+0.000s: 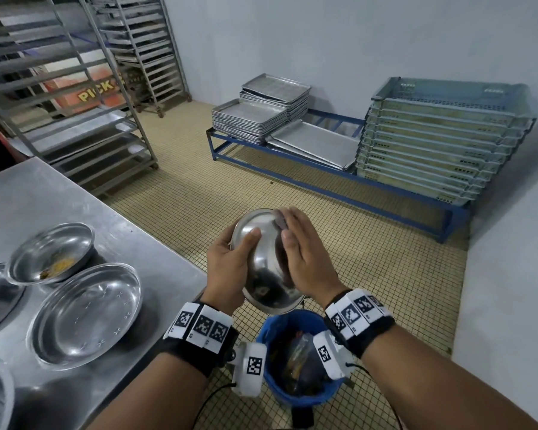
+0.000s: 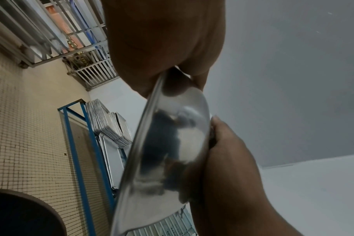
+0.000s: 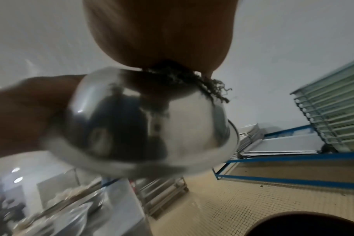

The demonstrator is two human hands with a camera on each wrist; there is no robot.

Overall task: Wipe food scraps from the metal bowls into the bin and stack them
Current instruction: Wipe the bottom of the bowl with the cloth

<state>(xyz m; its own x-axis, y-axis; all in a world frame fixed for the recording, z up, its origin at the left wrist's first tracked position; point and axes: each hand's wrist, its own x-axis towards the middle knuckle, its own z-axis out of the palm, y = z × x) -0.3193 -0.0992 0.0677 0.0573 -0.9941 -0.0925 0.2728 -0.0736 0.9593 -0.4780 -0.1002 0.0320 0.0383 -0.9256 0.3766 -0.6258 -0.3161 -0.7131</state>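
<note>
Your left hand (image 1: pixel 227 268) grips the metal bowl (image 1: pixel 261 262) at its rim, thumb across the outer wall, holding it tilted on edge directly above the blue bin (image 1: pixel 295 352). Your right hand (image 1: pixel 305 256) lies with fingers nearly straight, pressing a dark cloth (image 3: pixel 192 79) against the bowl; whether the cloth works the inside or the outer wall, the views do not settle.

Handling, as judgement: thin polished steel, so light and stiff, but slick, and greasier where scraps sat. The rolled rim (image 2: pixel 144 127) is the sure hold; the curved wall gives little purchase. Dropped, it would likely clatter and dent rather than break. Keep the open side angled down toward the bin so loosened bits fall in, not on the floor.

Tabletop (image 1: pixel 44 193): bare stainless, at your left. Near its right edge sits a wide shallow dish (image 1: pixel 87 311), looking clean; behind it a smaller bowl (image 1: pixel 50 252) with yellow-brown scraps still to wipe. More steel shows partly at the left edge.

Room: small beige floor tiles (image 1: pixel 292 187), pale walls. A low blue frame (image 1: pixel 323 169) carries stacked baking trays (image 1: pixel 261 110) and pale green crates (image 1: pixel 441 135). Tall tray racks (image 1: pixel 75 72) stand at the far left.
</note>
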